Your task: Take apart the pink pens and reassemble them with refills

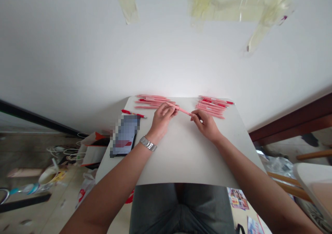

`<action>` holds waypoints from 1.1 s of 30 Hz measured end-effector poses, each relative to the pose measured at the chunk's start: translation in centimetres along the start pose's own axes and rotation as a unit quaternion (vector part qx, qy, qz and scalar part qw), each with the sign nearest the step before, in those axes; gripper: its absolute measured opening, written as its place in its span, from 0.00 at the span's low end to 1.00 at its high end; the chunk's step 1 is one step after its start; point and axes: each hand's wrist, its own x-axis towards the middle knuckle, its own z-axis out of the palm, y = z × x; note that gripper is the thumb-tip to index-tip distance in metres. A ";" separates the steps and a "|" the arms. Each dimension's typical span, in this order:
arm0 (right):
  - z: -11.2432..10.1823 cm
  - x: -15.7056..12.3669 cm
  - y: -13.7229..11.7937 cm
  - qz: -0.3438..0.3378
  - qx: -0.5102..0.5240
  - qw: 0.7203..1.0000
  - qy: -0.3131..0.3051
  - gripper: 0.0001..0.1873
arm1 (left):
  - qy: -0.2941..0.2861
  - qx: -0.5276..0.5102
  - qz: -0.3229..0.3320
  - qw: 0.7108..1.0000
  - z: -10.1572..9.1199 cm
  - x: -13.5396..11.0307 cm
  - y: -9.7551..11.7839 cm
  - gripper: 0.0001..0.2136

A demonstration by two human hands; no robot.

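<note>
My left hand [162, 119] and my right hand [206, 123] both pinch the same pink pen [181, 109], one at each end, just above a small white table [181, 158]. The left wrist wears a metal watch [148, 143]. Behind the left hand lies a pile of several pink pens [151, 101]. A second pile of pink pens [212, 106] lies behind the right hand. One red pen [133, 114] lies apart at the left.
A phone [125, 134] lies on the table's left side. The table stands against a white wall [166, 54]. Bags and clutter [77, 154] lie on the floor at left. A wooden bench [290, 123] and a white chair [315, 185] stand at right.
</note>
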 end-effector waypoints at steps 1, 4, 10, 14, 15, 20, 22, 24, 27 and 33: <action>0.0 0.0 0.0 0.003 0.002 1.000 0.000 0.18 | 0.001 0.000 0.000 1.000 0.0 0.0 0.0 0.14; 0.2 -0.1 0.0 0.014 0.009 1.000 0.015 0.16 | 0.002 -0.001 0.000 1.000 0.0 0.0 0.0 0.13; 0.5 0.0 0.4 0.020 0.022 0.999 0.035 0.15 | 0.004 -0.003 -0.007 1.000 0.0 0.1 -0.1 0.14; 0.5 0.0 0.3 0.020 0.016 0.999 0.042 0.11 | 0.001 0.000 -0.007 1.000 -0.1 0.1 -0.1 0.13; 0.4 -0.1 0.2 0.018 0.016 0.999 0.042 0.11 | 0.000 0.000 -0.006 1.000 -0.1 0.1 -0.2 0.13; 0.3 0.0 0.1 0.003 0.010 1.000 0.029 0.13 | -0.006 0.002 -0.004 1.000 -0.1 0.0 -0.1 0.12; 0.2 0.0 0.0 0.001 0.006 1.000 0.019 0.16 | -0.011 0.003 -0.006 1.000 -0.1 0.0 0.0 0.12; 0.1 0.1 0.0 0.001 -0.001 1.000 0.009 0.18 | -0.014 0.004 -0.007 1.000 0.0 -0.1 0.1 0.13; 0.0 0.1 -0.1 0.002 -0.006 1.000 0.002 0.20 | -0.014 0.004 -0.006 1.000 0.0 -0.1 0.0 0.13; 0.4 -0.1 0.3 0.022 0.021 0.999 0.025 0.15 | -0.012 0.009 0.000 1.000 -0.1 0.0 -0.1 0.12</action>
